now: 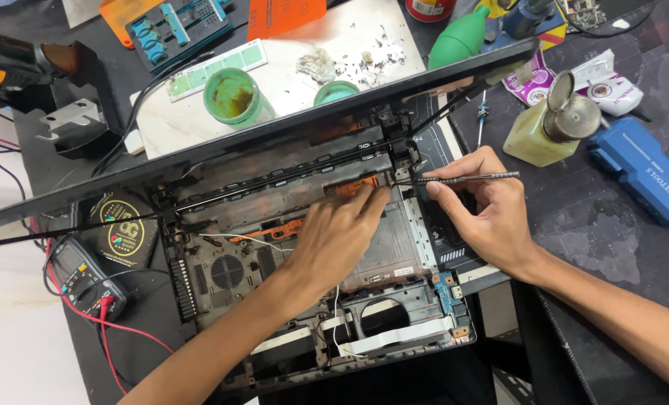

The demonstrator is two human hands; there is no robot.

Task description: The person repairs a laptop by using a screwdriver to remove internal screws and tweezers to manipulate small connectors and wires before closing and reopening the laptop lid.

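Nearest you: the opened grey plastic laptop base [229, 277], stripped of its board, with a loose white ribbon cable [394, 337] lying across its front edge.

Mid-field: your left hand [334, 236], palm down inside the base, fingers curled and pressing on a small orange part [357, 186] near the right hinge; whether the fingertips actually pinch it is hard to tell from this angle.

Beside it: your right hand [484, 214], closed in a pen grip around a slim metal probe tool [462, 178], its tip at the hinge corner just beside the left fingertips.

Behind the hands: the tilted black laptop screen panel [259, 142], still attached at the hinges.

Farther right: a squat yellowish glass dispenser bottle with a steel pump top [548, 127] and a blue plastic tool case [642, 180].

Far left: a grey handheld multimeter with red leads [87, 277].

Farthest: two round green tubs [233, 97] on a white mat.
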